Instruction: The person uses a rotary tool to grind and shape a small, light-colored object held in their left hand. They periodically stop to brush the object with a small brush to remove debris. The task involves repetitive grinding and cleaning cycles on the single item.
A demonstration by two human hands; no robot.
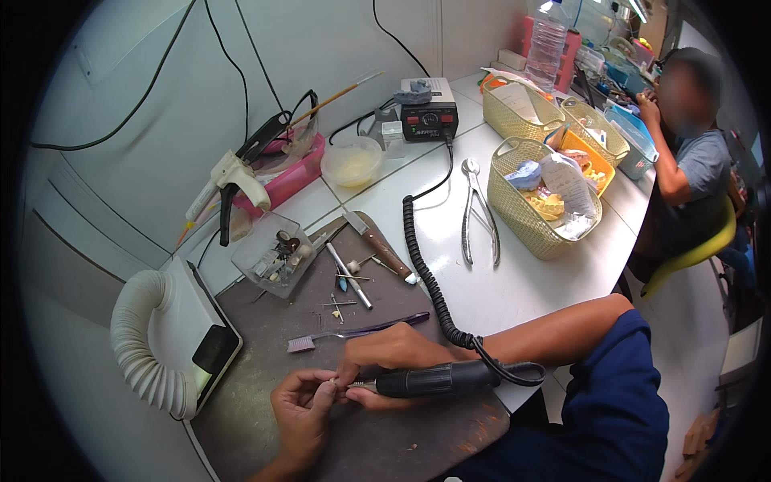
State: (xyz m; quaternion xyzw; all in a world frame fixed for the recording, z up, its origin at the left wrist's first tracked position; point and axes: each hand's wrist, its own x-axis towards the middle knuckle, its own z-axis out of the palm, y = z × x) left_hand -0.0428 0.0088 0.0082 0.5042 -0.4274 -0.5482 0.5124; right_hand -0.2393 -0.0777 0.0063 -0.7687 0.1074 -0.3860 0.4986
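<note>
My right hand [392, 350] is closed around a black rotary handpiece [438, 381], with its metal nose pointing left. Facing it, my left hand [303, 408] pinches a small pale piece [332, 381] between thumb and fingers. The fingertips of both hands meet at the handpiece's tip, so the bur and most of the piece are hidden. From the handpiece's rear, a coiled black cord [422, 273] runs up to a black control box [430, 112]. A purple toothbrush [361, 331] lies on the dark work mat [385, 442], just beyond my hands.
Beyond the toothbrush lie loose burs, a metal rod [348, 275], a wooden-handled knife [379, 249] and a clear box [275, 253]. A white hose [132, 345] stands left. Pliers [474, 213] and baskets [534, 229] with dental models are right; another person [695, 153] sits beyond.
</note>
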